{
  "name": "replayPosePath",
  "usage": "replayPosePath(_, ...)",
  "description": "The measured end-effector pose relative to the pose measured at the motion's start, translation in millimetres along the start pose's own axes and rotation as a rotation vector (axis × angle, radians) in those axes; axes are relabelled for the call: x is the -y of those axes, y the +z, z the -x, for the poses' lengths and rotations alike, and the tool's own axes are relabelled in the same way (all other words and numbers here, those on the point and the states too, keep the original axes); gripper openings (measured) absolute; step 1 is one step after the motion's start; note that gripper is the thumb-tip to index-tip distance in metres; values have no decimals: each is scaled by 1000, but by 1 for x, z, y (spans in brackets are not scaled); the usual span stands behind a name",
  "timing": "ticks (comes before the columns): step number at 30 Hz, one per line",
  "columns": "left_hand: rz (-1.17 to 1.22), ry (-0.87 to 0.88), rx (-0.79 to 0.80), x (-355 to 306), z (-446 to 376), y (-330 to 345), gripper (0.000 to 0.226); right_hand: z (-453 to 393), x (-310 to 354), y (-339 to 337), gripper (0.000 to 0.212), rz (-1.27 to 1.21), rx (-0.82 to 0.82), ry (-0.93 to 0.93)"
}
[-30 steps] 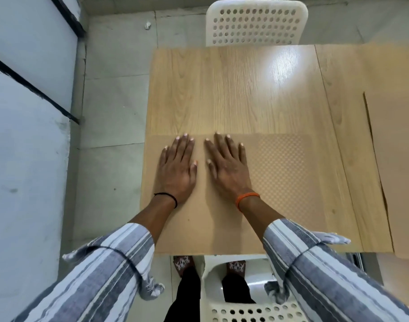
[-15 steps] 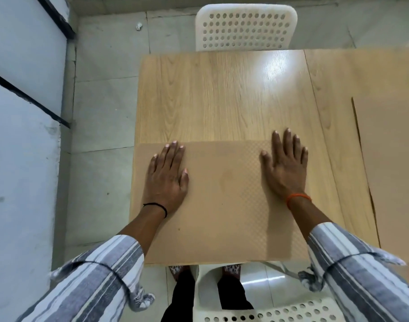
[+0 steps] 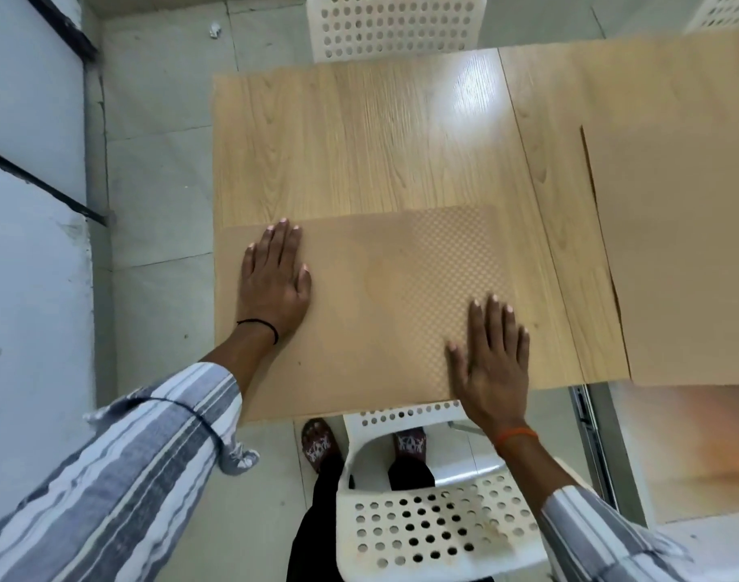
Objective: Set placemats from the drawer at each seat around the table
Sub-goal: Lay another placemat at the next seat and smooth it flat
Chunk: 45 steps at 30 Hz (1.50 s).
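A tan placemat (image 3: 380,304) with a fine checked texture lies flat on the near left part of the light wooden table (image 3: 359,140). My left hand (image 3: 273,279) rests flat on the mat's left side, fingers straight. Over the mat's near right corner lies my right hand (image 3: 491,359), flat with fingers straight, its heel past the table's near edge. A second tan placemat (image 3: 674,245) lies on the right part of the table.
A white perforated chair (image 3: 426,527) stands below me at the near edge, my feet beside it. Another white chair (image 3: 395,25) is at the far side, and a third one's corner (image 3: 725,10) shows at top right. A grey wall (image 3: 27,245) runs along the left.
My right hand slid from beside the left hand out to the mat's right side, then back toward the near right corner. The left hand stayed flat on the mat's left side.
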State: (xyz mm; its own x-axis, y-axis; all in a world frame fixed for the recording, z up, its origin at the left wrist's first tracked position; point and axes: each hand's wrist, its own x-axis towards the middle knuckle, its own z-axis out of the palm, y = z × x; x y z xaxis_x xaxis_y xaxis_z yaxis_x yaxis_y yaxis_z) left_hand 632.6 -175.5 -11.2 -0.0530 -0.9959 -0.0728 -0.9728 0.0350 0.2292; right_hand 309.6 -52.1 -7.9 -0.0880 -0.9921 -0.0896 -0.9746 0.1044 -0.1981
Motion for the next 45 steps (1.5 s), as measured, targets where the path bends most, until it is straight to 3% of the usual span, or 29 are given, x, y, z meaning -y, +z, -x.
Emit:
replayPosePath(5,151,-205,-22,-57,25,2,63,-4,3,2,68,3,-20,-1)
replayPosePath(9,180,-80,16,-155,94,29,63,-3,2,3,64,-3,-15,-7)
replayPosePath(13,77,-32,69,-186,122,49,62,-1,2,7,60,-10,-32,-83)
replayPosePath(17,9,4,99,-152,118,42,63,-4,-3,9,58,3,-22,-174)
replayPosePath(22,-69,-123,58,-44,121,20,67,-5,-5,8,54,-2,-20,-321)
replayPosePath(26,-31,-143,45,11,126,5,65,-6,-4,7,55,-1,-13,-335)
replayPosePath(36,-11,-140,15,14,126,8,66,-23,42,1,68,-84,67,-275)
replayPosePath(45,4,-146,-9,17,125,10,75,-127,186,14,61,-16,309,-741)
